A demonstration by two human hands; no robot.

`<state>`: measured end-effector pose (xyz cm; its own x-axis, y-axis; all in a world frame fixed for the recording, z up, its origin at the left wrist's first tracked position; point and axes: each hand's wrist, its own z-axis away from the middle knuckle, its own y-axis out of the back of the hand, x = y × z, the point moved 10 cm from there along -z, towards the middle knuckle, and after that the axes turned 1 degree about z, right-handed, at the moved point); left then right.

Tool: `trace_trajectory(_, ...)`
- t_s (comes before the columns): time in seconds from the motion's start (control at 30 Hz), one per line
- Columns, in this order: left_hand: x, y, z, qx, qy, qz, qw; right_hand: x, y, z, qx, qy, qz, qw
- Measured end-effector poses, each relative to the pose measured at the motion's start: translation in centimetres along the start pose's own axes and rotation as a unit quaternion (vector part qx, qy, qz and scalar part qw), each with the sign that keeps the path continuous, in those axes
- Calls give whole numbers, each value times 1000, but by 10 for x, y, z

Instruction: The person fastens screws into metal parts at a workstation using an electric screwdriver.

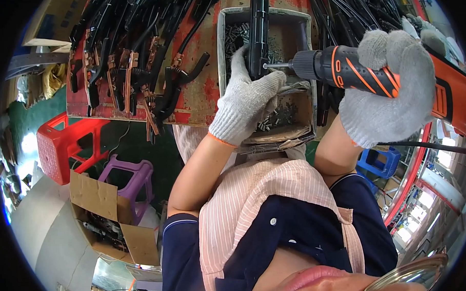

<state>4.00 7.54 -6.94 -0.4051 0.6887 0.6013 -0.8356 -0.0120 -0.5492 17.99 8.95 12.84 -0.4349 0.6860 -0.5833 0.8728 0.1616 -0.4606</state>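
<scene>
Near the top centre of the frame, the left hand point(247, 101), in a grey knit glove, has its grip clenched around a long black handle part point(258, 31) that stands upright over a grey tray point(222, 48) of small metal screws. From the right, the right hand point(395, 86), gloved the same way, has its grip wrapped tight around a black and orange power screwdriver point(343, 67), whose bit touches the side of the black part just above the left fingers. Piles of black parts with copper-coloured fittings point(132, 62) lie on the worn red table point(200, 95) at upper left. A red stool point(63, 143), a purple stool point(129, 180) and an open cardboard box point(112, 221) sit on the floor at lower left.
</scene>
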Motion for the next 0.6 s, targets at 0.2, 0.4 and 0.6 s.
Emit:
trace_trajectory(0.2, -5, 0, -1, -18, 18, 16, 1000, -6, 26, 5, 108, 22, 153, 982)
trace_trajectory(0.4, -7, 1, 0, -12, 8, 7, 1000, -24, 10, -1, -44, 83, 438, 894)
trace_trajectory(0.6, -1, -8, 7, -2, -13, 15, 1000, 0, -11, -10, -103, -25, 162, 981)
